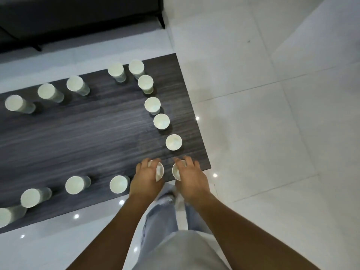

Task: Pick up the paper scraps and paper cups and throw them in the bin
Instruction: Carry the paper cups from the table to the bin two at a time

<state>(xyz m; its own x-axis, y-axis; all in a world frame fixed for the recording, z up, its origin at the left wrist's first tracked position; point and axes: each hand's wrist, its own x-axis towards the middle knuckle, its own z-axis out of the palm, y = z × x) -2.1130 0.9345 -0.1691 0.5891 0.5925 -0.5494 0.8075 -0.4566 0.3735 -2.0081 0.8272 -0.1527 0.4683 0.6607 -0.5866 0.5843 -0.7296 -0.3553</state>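
Glossy white floor tiles (272, 114) surround a low dark wood-grain surface (87, 133), with a black sofa (78, 16) at 11 o'clock. On the head view, white paper cups stand upright around the surface's edge: a line along the far side from 9 o'clock toward 12, a column down the right end including one cup (173, 142) just beyond the hands, and more along the near side toward 8 o'clock, such as a cup (119, 184) just beside the left wrist. At the near right corner, the left hand (148, 176) has its fingers curled round a tilted cup (159, 171), and the right hand (190, 172) has its fingers curled over the rim of another cup (176, 171). No bin and no paper scraps appear anywhere in view. Judging by the many cups standing untouched, the clearing looks barely begun: two cups are in hand, and every other cup is yet to be collected and binned.
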